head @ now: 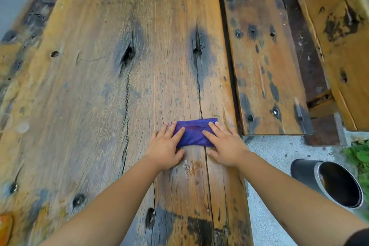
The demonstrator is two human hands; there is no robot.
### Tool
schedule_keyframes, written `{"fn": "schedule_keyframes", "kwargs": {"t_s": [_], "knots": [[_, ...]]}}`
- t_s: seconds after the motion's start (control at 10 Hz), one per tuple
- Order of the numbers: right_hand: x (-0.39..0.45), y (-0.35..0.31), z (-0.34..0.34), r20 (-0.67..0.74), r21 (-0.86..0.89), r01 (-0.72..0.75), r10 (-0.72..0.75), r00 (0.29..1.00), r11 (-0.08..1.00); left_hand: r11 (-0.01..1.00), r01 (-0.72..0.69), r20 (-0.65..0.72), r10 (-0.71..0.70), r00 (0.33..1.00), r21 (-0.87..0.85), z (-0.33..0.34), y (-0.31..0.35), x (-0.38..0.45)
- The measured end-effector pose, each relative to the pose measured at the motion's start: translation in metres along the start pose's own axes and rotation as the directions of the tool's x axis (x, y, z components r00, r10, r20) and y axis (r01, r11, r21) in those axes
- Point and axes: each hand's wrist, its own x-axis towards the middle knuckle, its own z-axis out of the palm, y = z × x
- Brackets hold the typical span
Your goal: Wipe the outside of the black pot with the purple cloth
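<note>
Both hands are flat, fingers spread, pressing on the folded purple cloth (194, 133) on the weathered wooden table (99, 86); neither has closed around it. Left hand (166, 147) covers the cloth's left end, right hand (224, 146) the right end, thumbs on bare wood just below the near edge. Cloth sits near the table's right edge, w/ a separate wooden bench (265, 56) beyond the gap. Black pot (329, 181) isn't on the table: it's down at lower right by the right forearm, tilted so its open mouth faces the camera, apparently on the gravelly ground (269, 156), well apart from the cloth. Looks like the prep step, i.e. cloth being smoothed or gathered, no wiping yet. Next probably: one hand pinches up the cloth, other reaches down-right to steady the pot by its rim, then cloth to the outer wall.
</note>
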Motion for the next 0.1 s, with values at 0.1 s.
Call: {"fn": "schedule_keyframes", "kwargs": {"t_s": [0.1], "knots": [[-0.0156,-0.0058,-0.0248,-0.097,0.024,-0.075,0.077,0.992,0.997,1.000,-0.009,-0.089,0.010,0.996,0.012,-0.0278,0.0065,-0.0138]]}}
